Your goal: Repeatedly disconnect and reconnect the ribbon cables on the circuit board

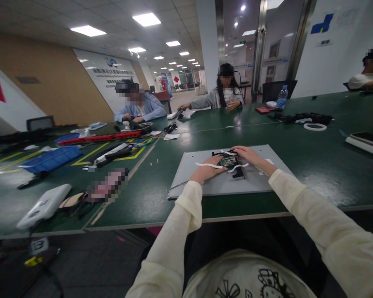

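A green circuit board (pixel 228 160) with a black frame or bracket (pixel 238 174) around it lies on a flat grey panel (pixel 192 182). My left hand (pixel 207 169) grips the left side of the board, its thumb along the near edge. At the board's far right corner, the fingers of my right hand (pixel 248 155) are bent over the edge. White strips or ribbon cables (pixel 238 167) curl across the board and beside my left hand. Small details under the fingers are hidden.
Left of the panel lie a pink phone-like object (pixel 108 186), a white device (pixel 45 207), a blue tray (pixel 51 159) and cables. Right are a tape roll (pixel 315 127), black straps (pixel 301 118), a water bottle (pixel 281 98) and a dark-screened device (pixel 368 140). Other people sit across the table.
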`<state>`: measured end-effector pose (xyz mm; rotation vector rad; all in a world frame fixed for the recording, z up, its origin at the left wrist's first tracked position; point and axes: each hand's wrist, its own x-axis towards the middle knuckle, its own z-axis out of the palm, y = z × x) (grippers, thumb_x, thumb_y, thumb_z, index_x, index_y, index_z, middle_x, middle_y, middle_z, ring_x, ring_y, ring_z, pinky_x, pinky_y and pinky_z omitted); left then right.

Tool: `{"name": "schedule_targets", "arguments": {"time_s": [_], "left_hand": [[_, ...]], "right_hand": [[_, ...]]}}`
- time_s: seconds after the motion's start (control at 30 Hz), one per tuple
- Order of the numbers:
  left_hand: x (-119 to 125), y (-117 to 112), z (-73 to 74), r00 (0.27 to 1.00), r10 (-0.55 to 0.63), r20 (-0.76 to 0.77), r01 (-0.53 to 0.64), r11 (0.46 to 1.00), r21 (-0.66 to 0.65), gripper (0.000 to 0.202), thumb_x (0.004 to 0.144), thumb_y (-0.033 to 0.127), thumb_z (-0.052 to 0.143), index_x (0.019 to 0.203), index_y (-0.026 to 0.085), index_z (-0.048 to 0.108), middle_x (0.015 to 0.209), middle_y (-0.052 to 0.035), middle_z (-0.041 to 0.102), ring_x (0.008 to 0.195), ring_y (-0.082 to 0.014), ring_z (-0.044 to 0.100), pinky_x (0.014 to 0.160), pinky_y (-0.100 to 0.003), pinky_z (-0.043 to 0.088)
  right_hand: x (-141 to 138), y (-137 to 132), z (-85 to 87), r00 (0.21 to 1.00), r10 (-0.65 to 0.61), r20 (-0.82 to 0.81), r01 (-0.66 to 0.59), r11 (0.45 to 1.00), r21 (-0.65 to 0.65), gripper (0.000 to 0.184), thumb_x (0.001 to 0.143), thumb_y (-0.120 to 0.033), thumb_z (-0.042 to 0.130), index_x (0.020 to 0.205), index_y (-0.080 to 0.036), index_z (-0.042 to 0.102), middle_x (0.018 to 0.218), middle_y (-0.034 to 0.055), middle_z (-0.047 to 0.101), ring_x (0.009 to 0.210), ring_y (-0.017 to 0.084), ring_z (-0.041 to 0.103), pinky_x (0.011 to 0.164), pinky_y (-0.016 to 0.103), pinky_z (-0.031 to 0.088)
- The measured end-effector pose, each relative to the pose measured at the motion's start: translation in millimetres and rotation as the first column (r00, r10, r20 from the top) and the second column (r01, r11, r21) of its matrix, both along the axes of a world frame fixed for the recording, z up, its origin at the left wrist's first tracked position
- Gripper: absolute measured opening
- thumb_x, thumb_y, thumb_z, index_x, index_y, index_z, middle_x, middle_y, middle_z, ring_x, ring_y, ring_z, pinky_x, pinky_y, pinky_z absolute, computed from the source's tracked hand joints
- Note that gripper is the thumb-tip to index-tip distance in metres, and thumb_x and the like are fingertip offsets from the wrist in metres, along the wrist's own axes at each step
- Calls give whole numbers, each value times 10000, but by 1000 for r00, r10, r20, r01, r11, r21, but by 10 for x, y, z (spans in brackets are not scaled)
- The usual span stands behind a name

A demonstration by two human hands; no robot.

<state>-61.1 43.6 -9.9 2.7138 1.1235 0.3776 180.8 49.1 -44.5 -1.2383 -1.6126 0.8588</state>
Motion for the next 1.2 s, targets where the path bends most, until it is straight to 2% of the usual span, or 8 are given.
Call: {"name": "schedule_targets", "arguments": {"time_s": [0.17,0.3,0.5,0.63,0.77,1.0,1.2], "left_hand": [[23,-40,-59,999,-22,35,22,1000,18,593,912,495,525,1388,148,458,1418,-124,529,1278,-269,520,1096,-366,389],[52,-60,-126,1000,-17,-13,18,997,72,580,906,484,544,1354,121,481,1417,-159,516,1309,-282,484,1122,-392,355],[85,-82,-148,1000,23,-20,-22,997,80,546,922,443,532,1350,110,464,1424,-168,497,1304,-279,484,1107,-391,371],[106,-118,-120,999,54,10,-54,996,70,521,937,433,507,1354,126,453,1450,-158,472,1319,-266,470,1119,-378,356],[108,-137,-123,999,49,-2,-48,995,86,518,932,431,516,1341,117,463,1439,-173,479,1328,-271,461,1121,-392,355],[105,-139,-114,999,37,-27,-34,994,100,513,916,427,540,1329,128,485,1437,-163,485,1333,-272,455,1123,-397,352],[98,-120,-126,997,22,-76,-13,993,115,545,912,497,525,1327,145,498,1443,-148,490,1344,-271,447,1148,-390,309]], "right_hand": [[10,36,-64,998,-51,-33,51,999,-2,341,883,-332,478,1106,-191,694,1146,58,684,1035,194,616,909,309,481],[17,35,-77,994,-102,-48,98,992,-74,314,866,-292,497,1082,-174,692,1073,63,701,975,184,632,897,317,499],[4,-64,49,928,-162,-335,68,959,-277,277,858,-243,582,1127,-187,621,1131,84,679,893,159,680,807,269,554],[30,-112,89,914,-196,-354,58,929,-365,258,858,-239,603,1108,-180,607,1007,91,698,831,171,691,725,268,570],[30,-162,123,934,-200,-296,64,909,-412,252,872,-291,618,1084,-155,622,835,79,700,724,163,674,631,250,554],[-15,-210,159,941,-209,-268,88,912,-401,372,769,-85,667,1133,-128,607,629,10,652,548,132,623,522,221,523],[29,-163,32,959,-240,-151,190,939,-286,400,743,-101,715,1124,-148,602,637,-1,655,524,123,616,502,210,517]]}}
